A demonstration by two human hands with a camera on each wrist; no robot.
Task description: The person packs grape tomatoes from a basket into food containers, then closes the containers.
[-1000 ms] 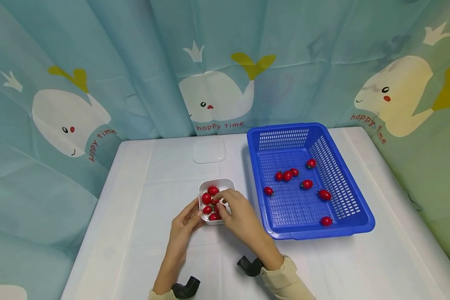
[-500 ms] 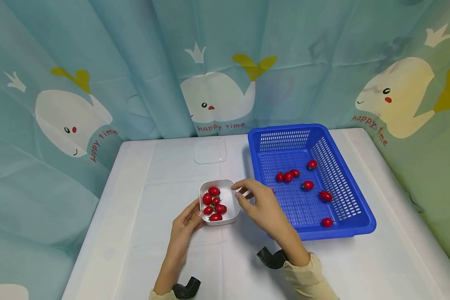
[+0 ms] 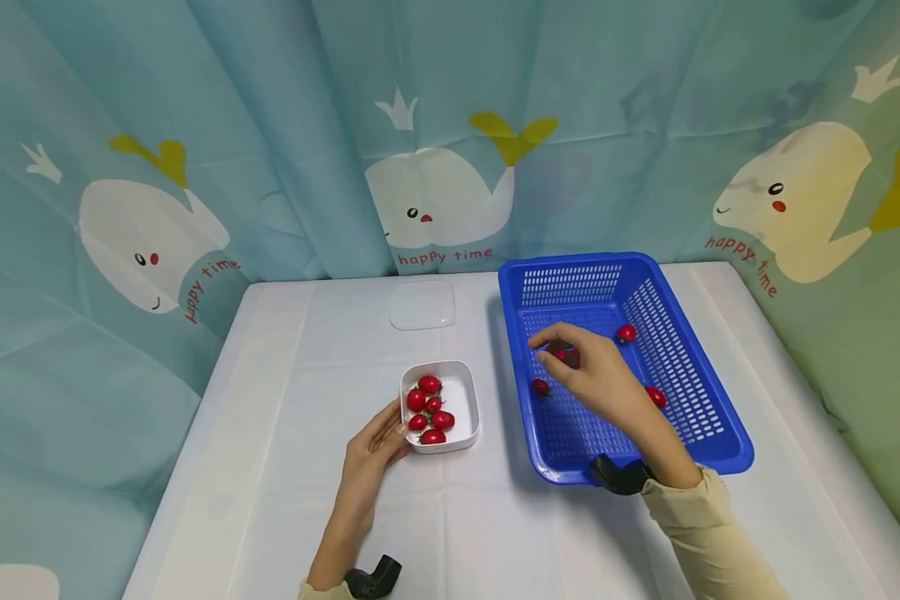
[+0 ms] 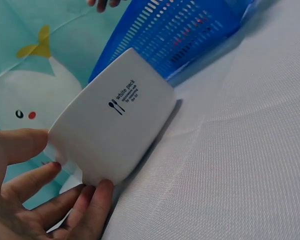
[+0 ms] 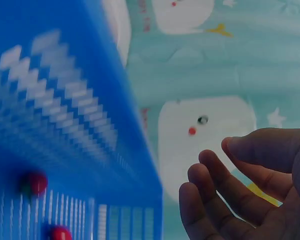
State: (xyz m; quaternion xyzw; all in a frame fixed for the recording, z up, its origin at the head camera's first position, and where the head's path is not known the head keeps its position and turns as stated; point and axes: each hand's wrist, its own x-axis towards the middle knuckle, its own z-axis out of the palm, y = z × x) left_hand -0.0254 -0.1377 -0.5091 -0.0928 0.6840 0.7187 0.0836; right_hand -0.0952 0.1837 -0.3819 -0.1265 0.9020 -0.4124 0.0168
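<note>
2 containers sit on the white table (image 3: 270, 500): the blue basket (image 3: 708, 400) at centre right and the small white box (image 3: 465, 396) of 5 cherry tomatoes (image 3: 429, 385) at centre. The right hand (image 3: 596, 379) hovers inside the basket over loose tomatoes (image 3: 627, 333), fingers loosely spread, holding nothing visible. The left hand (image 3: 371, 454), fingers nearly straight, rests against the box's lower-left corner.

Two bare hands, spread apart

The left hand (image 3: 371, 450) lies low and near, fingers straight, thumb and fingertips (image 4: 92, 202) pressed flat. The right hand (image 3: 596, 379) reaches far to the right, raised, its fingers (image 5: 215, 180) loosely curved and apart, holding nothing; a beige sleeve covers the forearm.
</note>
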